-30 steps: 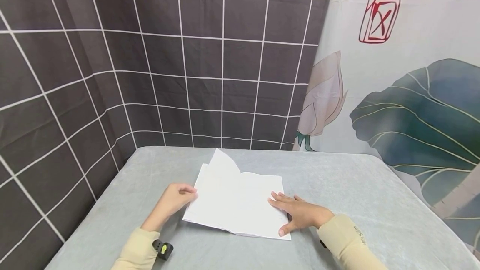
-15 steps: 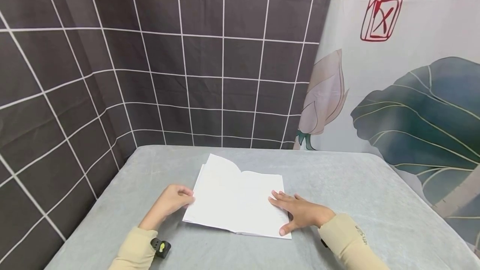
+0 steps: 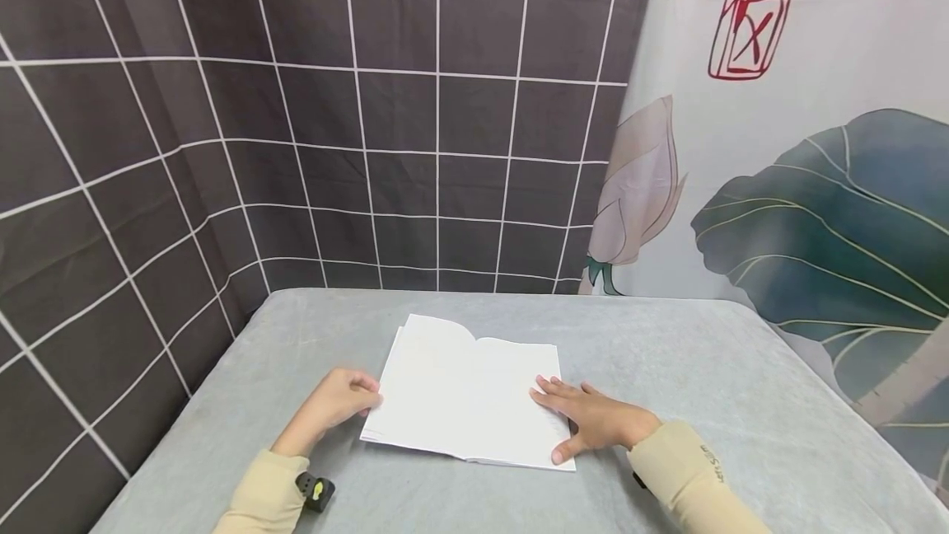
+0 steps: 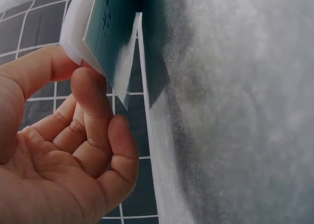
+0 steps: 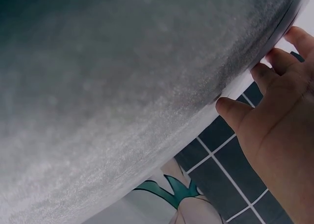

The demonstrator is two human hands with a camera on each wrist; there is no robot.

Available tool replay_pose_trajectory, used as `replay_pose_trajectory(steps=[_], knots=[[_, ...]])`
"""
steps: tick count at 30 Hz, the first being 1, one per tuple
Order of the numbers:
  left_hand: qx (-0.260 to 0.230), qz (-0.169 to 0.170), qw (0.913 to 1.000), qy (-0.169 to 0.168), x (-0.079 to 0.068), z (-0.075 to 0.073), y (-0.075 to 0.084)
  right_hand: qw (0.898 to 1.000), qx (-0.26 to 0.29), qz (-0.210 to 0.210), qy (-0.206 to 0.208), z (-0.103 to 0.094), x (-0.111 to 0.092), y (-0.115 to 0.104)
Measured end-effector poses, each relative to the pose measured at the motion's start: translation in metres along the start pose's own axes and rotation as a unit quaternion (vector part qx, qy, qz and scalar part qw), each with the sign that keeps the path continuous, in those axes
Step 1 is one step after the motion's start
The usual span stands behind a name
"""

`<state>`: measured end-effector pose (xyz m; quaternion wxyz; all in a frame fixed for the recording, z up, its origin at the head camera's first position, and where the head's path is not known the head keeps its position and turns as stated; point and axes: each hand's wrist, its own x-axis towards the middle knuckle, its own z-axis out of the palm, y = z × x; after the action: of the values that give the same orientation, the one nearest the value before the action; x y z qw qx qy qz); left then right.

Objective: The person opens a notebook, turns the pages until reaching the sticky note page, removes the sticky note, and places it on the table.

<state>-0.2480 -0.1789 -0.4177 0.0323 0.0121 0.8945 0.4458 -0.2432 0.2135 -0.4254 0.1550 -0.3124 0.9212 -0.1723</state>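
Observation:
An open book point(image 3: 467, 402) with white pages lies on the grey table in the head view, spine running front to back. My left hand point(image 3: 343, 395) is at its left edge, thumb and forefinger pinching there. From the left wrist, the left hand point(image 4: 73, 131) shows its other fingers loosely curled, and the book's teal cover point(image 4: 100, 33) with dark writing tilts up beside the fingertips. The far left page corner stands slightly raised. My right hand point(image 3: 593, 419) rests on the right page with its fingers spread; the right wrist view shows that hand point(image 5: 274, 111) at the table's level.
The grey cloth-covered table point(image 3: 741, 386) extends around the book. Behind it hang a dark curtain point(image 3: 393, 114) with white grid lines and a pale curtain point(image 3: 689, 64) with lotus prints. A black wrist device point(image 3: 317, 491) sits on the left sleeve.
The raised far corner of the left page has come down toward the left, flatter than before. My left hand has shifted slightly left and nearer to me. The right hand stays in place.

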Motion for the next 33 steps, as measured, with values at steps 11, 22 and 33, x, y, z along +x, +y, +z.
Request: replay_pose_trajectory(steps=[11,22,33], knots=[[0.006,-0.008,0.9999,0.000,-0.0011,0.0017,0.0000,1.000,0.002,0.015,0.000,-0.0010,0.0010,-0.0009],[0.003,-0.010,0.9999,-0.001,-0.0007,0.0019,-0.0015,1.000,-0.008,0.016,0.011,-0.0019,0.0009,-0.0030],[-0.004,0.002,0.9999,-0.015,0.0011,-0.0002,-0.0050,1.000,0.000,0.019,0.013,-0.0023,0.0006,-0.0038]])
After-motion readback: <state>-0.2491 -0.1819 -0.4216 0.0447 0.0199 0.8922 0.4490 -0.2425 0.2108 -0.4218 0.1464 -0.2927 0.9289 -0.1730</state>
